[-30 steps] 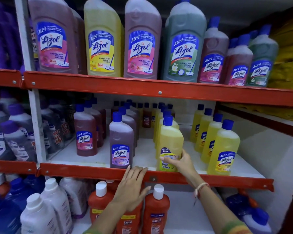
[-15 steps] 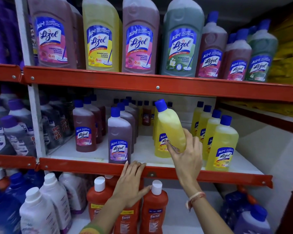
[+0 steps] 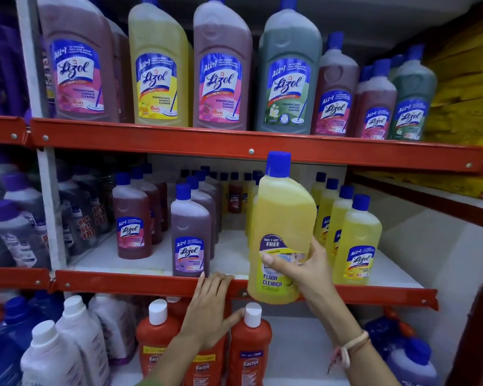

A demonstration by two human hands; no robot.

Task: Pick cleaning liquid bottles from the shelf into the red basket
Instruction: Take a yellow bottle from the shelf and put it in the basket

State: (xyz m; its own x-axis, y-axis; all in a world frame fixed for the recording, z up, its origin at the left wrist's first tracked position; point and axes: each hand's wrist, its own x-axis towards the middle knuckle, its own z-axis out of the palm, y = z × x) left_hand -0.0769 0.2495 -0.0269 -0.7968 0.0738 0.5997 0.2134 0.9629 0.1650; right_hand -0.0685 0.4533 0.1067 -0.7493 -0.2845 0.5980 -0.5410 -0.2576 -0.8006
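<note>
I see the yellow floor cleaner bottle (image 3: pixel 282 232) upright, clear of the middle shelf (image 3: pixel 151 282), gripped low across its label by the right hand (image 3: pixel 304 271). Left of the grip, left hand (image 3: pixel 209 310) lies flat and open on the shelf edge, holding nothing.

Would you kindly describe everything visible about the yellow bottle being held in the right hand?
The yellow bottle looks like translucent plastic, nearly full of yellow liquid, with a blue screw cap on top. Its label reads "Floor Cleaner Citrus", with a "Buy 1 Get 1 Free" badge above. It is upright, lifted in front of the middle shelf's red edge, clear of the shelf. Only the right hand touches it, its fingers wrapped across the label.
</note>
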